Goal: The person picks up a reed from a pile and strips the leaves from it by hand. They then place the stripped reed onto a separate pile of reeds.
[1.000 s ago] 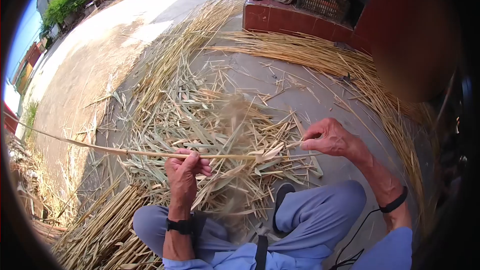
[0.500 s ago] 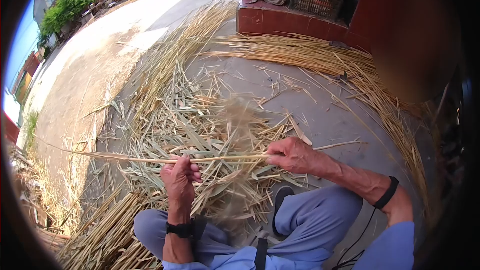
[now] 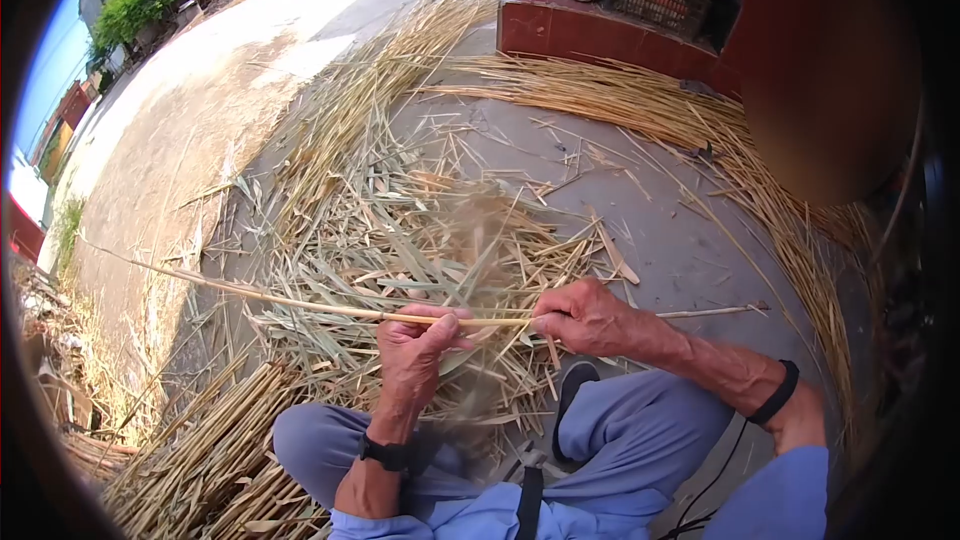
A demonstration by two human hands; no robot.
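Note:
A long pale reed stalk point(image 3: 310, 305) lies crosswise in front of me, its thin end far out to the left and its root end past my right wrist. My left hand point(image 3: 415, 345) pinches it near the middle, thumb on top. A short way along, my right hand point(image 3: 585, 317) is closed round the same stalk, which comes out again behind the wrist. Below both hands spreads a heap of loose leaves and peeled husks point(image 3: 370, 240).
A bundle of stalks point(image 3: 210, 450) lies at the lower left. Long stalks point(image 3: 620, 105) curve along the right side, beside a red tiled ledge point(image 3: 600, 35) with a crate point(image 3: 655, 2) and cloth. My bent knees point(image 3: 640, 420) are just below the hands.
My left hand has slid right along the stalk, closer to my right hand. The leafy tip at the left now looks thinner and bare. The view has shifted slightly.

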